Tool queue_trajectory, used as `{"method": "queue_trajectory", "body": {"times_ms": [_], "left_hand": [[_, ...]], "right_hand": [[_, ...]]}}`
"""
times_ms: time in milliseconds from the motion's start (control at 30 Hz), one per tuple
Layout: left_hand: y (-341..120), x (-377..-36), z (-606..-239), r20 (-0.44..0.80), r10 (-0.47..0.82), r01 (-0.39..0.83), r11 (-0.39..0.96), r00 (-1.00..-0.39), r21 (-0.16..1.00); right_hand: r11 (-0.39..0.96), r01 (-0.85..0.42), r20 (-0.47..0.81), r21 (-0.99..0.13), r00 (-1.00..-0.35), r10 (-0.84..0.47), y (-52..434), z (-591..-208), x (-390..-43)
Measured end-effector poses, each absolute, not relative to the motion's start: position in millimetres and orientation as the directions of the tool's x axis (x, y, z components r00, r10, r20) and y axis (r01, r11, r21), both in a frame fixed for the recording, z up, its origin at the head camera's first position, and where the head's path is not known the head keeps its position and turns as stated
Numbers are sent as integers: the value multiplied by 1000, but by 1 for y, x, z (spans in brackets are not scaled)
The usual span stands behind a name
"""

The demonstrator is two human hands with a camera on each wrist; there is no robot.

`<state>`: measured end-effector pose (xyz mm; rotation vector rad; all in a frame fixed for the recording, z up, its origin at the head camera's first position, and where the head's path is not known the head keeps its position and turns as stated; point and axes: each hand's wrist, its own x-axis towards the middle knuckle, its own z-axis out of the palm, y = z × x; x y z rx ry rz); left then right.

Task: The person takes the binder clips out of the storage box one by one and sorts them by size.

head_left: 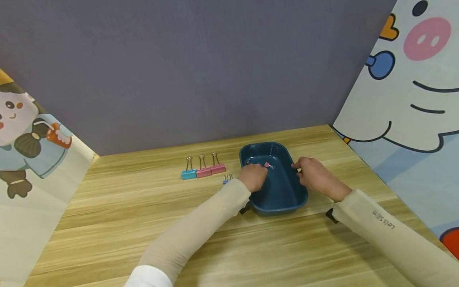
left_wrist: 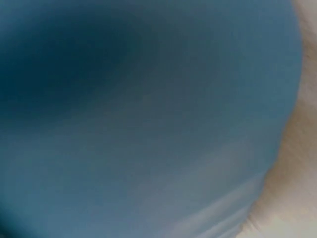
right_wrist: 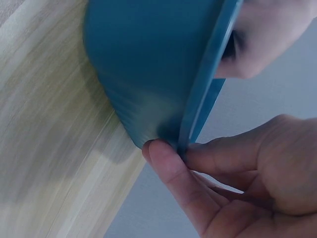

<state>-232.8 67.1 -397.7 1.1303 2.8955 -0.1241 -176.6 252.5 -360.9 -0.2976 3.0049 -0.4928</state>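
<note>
blue plastic tray [head_left: 279,194] on surface [head_left: 143,203] | right hand [head_left: 317,175]: pinches its right rim | left hand [head_left: 254,176]: over tray's left side, fingers hidden, cannot tell if holding | small pink binder clip [head_left: 267,164]: inside tray | advice: keep rim pinch steady, so tray should not slide

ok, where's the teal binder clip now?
In the head view, the teal binder clip is on the table, left of the blue basin, leftmost of three, next to a pink clip.

1. A blurred blue container [left_wrist: 163,134] fills most of the view.
2. Its upper left is dark; pale streaks [left_wrist: 218,208] cross its lower right.
3. Beyond its curved right edge lies a tan surface [left_wrist: 298,163].
</note>
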Motion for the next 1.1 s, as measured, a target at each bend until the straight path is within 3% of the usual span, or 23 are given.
{"method": "queue_trajectory", "body": {"times_ms": [333, 667, 1100], "left_hand": [[49, -231, -377, 54, 750, 742, 638, -659, 206], [29, -223, -357, 224, 782, 811, 535, -582, 237], [-22, -222, -356, 228, 726, 756, 579, -649, 306]], "right_hand": [[932, -174, -47, -318, -979, -199, 251, -362, -176], [935, -183, -42, -304, -978, -205, 255, -365, -175], [933, -176, -60, -313, -977, -205, 250, -361, -176]]}}
